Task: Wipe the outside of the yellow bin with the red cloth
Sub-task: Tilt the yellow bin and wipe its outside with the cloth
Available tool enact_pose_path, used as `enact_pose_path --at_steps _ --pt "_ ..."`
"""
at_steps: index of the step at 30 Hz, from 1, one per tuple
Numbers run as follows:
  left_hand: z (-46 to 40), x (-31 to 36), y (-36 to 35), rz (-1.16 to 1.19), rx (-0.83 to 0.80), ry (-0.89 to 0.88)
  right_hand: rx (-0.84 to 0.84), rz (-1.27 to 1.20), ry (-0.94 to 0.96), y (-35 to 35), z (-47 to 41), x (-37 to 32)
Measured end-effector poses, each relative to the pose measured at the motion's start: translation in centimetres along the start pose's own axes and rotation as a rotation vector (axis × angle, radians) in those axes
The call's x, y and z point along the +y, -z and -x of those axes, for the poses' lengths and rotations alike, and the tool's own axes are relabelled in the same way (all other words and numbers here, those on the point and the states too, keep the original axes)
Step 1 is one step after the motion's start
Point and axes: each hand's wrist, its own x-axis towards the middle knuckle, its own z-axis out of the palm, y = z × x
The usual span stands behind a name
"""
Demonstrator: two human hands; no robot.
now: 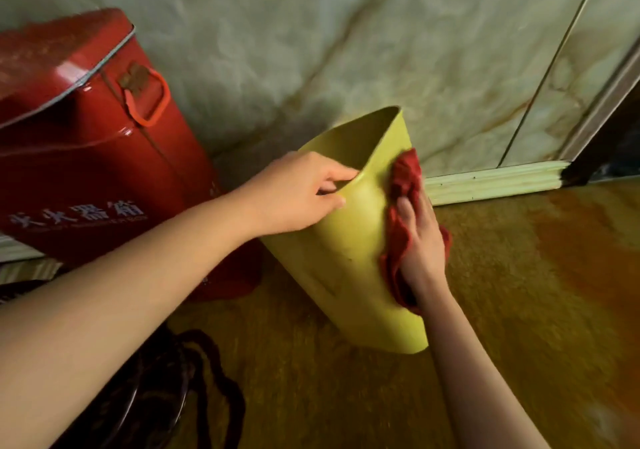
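A yellow bin (346, 258) stands on the floor, tilted so its open mouth leans toward the wall. My left hand (298, 194) grips the near rim, fingers hooked over the edge into the opening. My right hand (420, 251) presses a crumpled red cloth (403, 185) flat against the bin's right outer side. The cloth bunches above my fingers up to near the rim and hangs below my palm.
A large red metal box (86, 157) with an orange handle stands to the left, close to the bin. A marbled wall with a pale skirting board (491, 181) runs right behind. A dark stool with straps (162, 389) lies at lower left. Glossy brown floor spreads right.
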Motion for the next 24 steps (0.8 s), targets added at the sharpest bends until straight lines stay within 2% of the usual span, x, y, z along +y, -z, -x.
enact_pose_path --at_steps 1,2,4,6,9,11,14,17,21,24 --pt "-0.8 1.2 -0.4 -0.028 -0.001 -0.005 0.02 -0.063 -0.099 1.0 0.6 0.6" --pt "-1.7 2.4 -0.8 -0.066 -0.013 -0.012 0.054 -0.099 -0.121 1.4 2.0 0.9" --pt "-3.6 4.3 -1.4 -0.119 -0.03 -0.033 0.157 -0.062 0.022 0.6 4.7 0.4" --pt "-5.0 5.8 -1.8 -0.13 -0.044 -0.049 0.269 0.131 0.177 -0.5 5.6 0.0" --pt "-5.0 5.6 -1.2 0.066 -0.147 -0.069 0.401 0.302 0.254 0.3 3.8 0.7" --pt "-3.6 2.9 -0.1 0.07 -0.206 -0.085 0.364 0.3 0.197 1.8 2.1 2.1" --pt "-0.7 -2.0 0.8 -0.168 -0.191 -0.029 0.345 0.242 -0.004 3.0 1.2 3.5" --pt "0.5 -4.0 -0.2 -0.124 -0.079 0.006 0.312 0.24 0.062 2.5 1.8 2.8" --pt "0.7 -4.4 -0.1 -0.127 -0.056 0.06 0.203 0.087 0.154 2.2 2.6 1.3" --pt "0.9 -3.9 -0.1 -0.094 -0.068 0.093 0.164 0.314 0.238 1.6 3.4 0.5"
